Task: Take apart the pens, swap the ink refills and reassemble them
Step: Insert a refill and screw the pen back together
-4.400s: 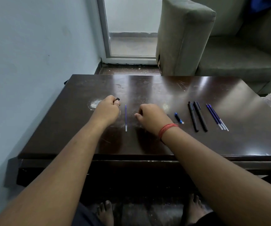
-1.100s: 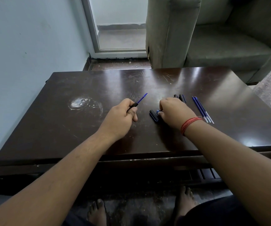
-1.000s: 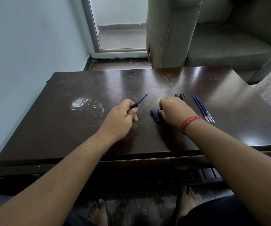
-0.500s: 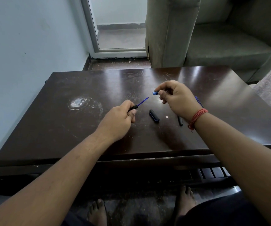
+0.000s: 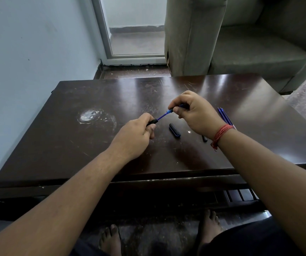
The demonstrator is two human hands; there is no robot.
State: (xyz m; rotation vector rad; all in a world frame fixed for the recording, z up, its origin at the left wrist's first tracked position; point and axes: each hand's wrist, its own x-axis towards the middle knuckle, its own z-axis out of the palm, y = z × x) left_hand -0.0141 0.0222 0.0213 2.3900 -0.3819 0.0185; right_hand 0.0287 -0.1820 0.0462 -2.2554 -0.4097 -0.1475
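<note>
My left hand (image 5: 136, 134) is closed around a black pen barrel (image 5: 152, 122) with a blue ink refill (image 5: 161, 116) sticking out of its end toward the upper right. My right hand (image 5: 194, 112) pinches a small blue pen tip piece (image 5: 170, 111) that meets the free end of the refill. A black pen cap (image 5: 175, 130) lies on the dark wooden table (image 5: 250, 117) between my hands. The end of another black pen (image 5: 204, 138) shows under my right wrist. Spare blue refills (image 5: 225, 117) lie to the right, partly hidden by my wrist.
A whitish scuff ring (image 5: 91, 116) marks the table at left. A grey sofa (image 5: 240, 43) stands behind the table, a pale wall at left and a doorway at the back. My bare feet (image 5: 111, 241) are on the floor below the table's front edge.
My right hand lifted the blue tip piece off the table, leaving the black cap behind, and brought it down-left onto the end of the refill held by my left hand.
</note>
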